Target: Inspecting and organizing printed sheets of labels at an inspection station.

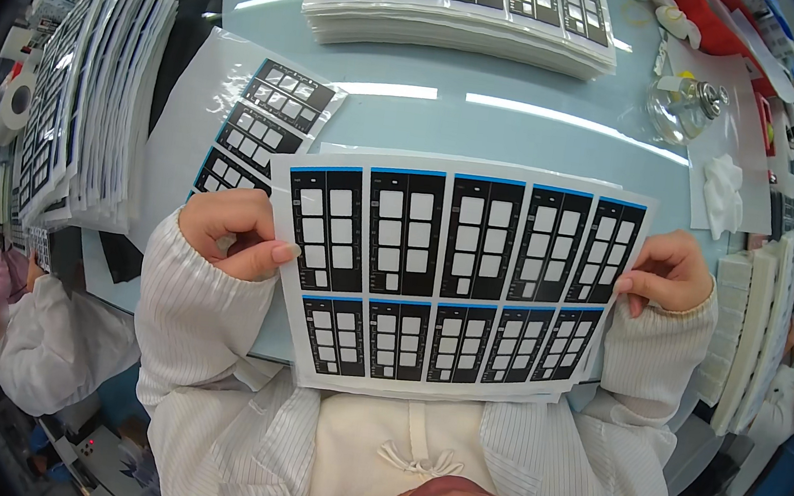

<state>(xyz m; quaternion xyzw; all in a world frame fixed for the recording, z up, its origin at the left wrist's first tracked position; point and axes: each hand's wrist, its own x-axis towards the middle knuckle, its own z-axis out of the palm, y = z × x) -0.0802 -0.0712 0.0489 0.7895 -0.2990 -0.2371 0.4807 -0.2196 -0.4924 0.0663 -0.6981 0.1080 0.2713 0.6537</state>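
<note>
Your table (401, 126): pale blue, glossy
Far side: thick printed-sheet stack (460, 35)
Your right: clear pump bottle (670, 115), white paper (754, 196)

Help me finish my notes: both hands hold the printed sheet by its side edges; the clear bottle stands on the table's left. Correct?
No: the head view shows the clear bottle on the right of the table. The left hand and right hand do hold the printed sheet by its side edges.

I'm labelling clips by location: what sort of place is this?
Probably a factory workroom. A printed sheet is held over a workbench, with a thick stack of similar sheets at its far side, and another person in white is at the left.
</note>
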